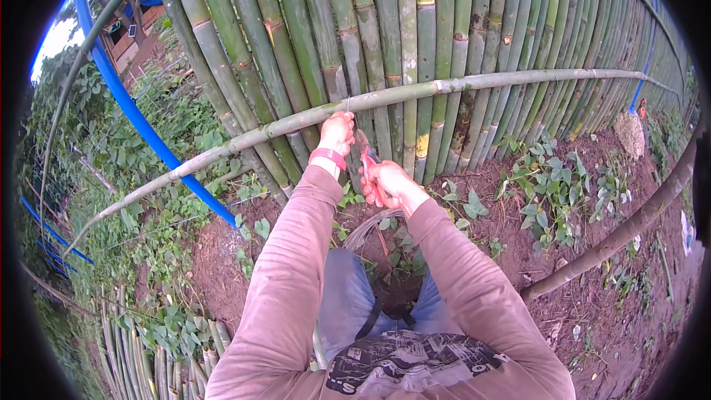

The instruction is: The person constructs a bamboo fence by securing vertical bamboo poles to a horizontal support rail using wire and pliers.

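- Left hand (338, 132): raised against the horizontal bamboo rail (459, 84), fingers closed around a thin wire (348, 106) just under the rail; a pink wristband (328, 156) sits at the wrist.
- Right hand (386, 184): lower and just beside the left, fist clamped on a pair of red-handled pliers (369, 157); the tool's nose points up toward the left hand. Whether the pliers' tip bites the wire cannot be told.
- Horizontal bamboo rail: a long pale-green pole, bowed by the lens, running across the fence from lower left to upper right.
- Bamboo fence (385, 22): upright green canes set close together, behind the rail and touching it.
- Bundle of thin wires (370, 228): a grey curved sheaf below the right hand, over the person's lap.
- Blue pipe (141, 118): slanting down from upper left, left of the hands, well apart from them.
- Fallen bamboo pole (629, 226): lying slantwise on bare red-brown soil (592, 304) at right.
- Cut bamboo stack (159, 359): lower left, among leafy weeds.
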The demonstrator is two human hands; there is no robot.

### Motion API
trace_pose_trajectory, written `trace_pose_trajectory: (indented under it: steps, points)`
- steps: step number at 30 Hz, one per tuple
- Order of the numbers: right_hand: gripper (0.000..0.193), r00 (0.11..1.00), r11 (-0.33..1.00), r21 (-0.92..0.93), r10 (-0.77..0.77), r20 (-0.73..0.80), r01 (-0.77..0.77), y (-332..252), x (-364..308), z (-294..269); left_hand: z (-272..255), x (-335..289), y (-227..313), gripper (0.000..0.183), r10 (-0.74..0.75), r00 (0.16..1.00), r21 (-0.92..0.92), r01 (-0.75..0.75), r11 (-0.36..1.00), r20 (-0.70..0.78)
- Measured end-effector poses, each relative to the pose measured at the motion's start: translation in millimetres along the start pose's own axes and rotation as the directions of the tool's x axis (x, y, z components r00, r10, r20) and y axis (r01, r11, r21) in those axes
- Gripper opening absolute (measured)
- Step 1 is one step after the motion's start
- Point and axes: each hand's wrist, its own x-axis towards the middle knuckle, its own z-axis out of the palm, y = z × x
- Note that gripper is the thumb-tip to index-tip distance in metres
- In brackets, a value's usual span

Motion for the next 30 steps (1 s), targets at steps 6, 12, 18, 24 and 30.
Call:
trace_pose_trajectory:
  steps: [6, 12, 18, 24, 30]
  points:
    - [0.026, 0.984, 0.988, 0.079, 0.124, 0.130, -0.135, -48.1, -14.9, 9.0, -11.5, 17.3, -40.1, 0.011, 0.103, 0.985, -0.105, -0.089, 0.991, 0.141]
    - [0.042, 0.922, 0.968, 0.145, 0.141, 0.361, -0.205, -86.9, -1.4, 14.8, -12.4, 32.7, -74.1, 0.008, 0.183, 0.970, -0.280, -0.133, 0.951, 0.162]
    - [0.054, 0.903, 0.899, 0.308, 0.180, 0.390, -0.312, -116.7, 8.0, 26.7, 2.1, 30.6, -86.3, 0.008, 0.210, 0.966, -0.451, -0.121, 0.885, 0.153]
    - [0.058, 0.907, 0.905, 0.287, 0.196, 0.374, -0.314, -123.3, 15.0, 30.8, 10.6, 24.0, -86.5, 0.009, 0.213, 0.969, -0.578, -0.105, 0.809, 0.123]
    - [0.046, 0.901, 0.942, 0.134, 0.245, 0.358, -0.309, -132.2, 16.5, 33.9, 27.0, 19.2, -84.1, 0.008, 0.206, 0.977, -0.691, -0.106, 0.715, 0.063]
